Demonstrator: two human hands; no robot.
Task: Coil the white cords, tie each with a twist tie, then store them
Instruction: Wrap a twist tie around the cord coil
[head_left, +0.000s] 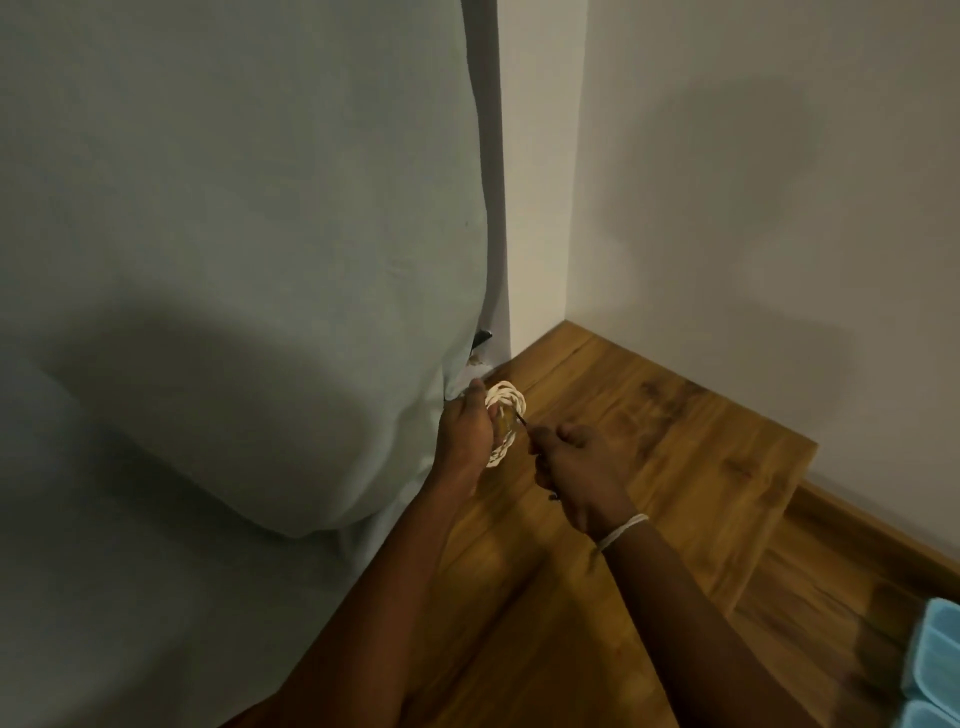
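A pale green bed (182, 364) with a big pillow (249, 260) fills the left side, beside a wooden surface (649, 441) set in the wall corner. Above that wood, the left hand (464, 434) grips a coiled white cord (504, 415), fingers curled round it. The right hand (576, 470), wearing a white wristband (621, 531), pinches a thin dark twist tie (523, 422) reaching to the coil.

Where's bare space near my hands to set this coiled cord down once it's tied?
The wooden surface right of the right hand is bare up to the wall. It is crowded at the left hand, where the coiled cord sits against the pale bedding. Blue containers fill the lower right corner.
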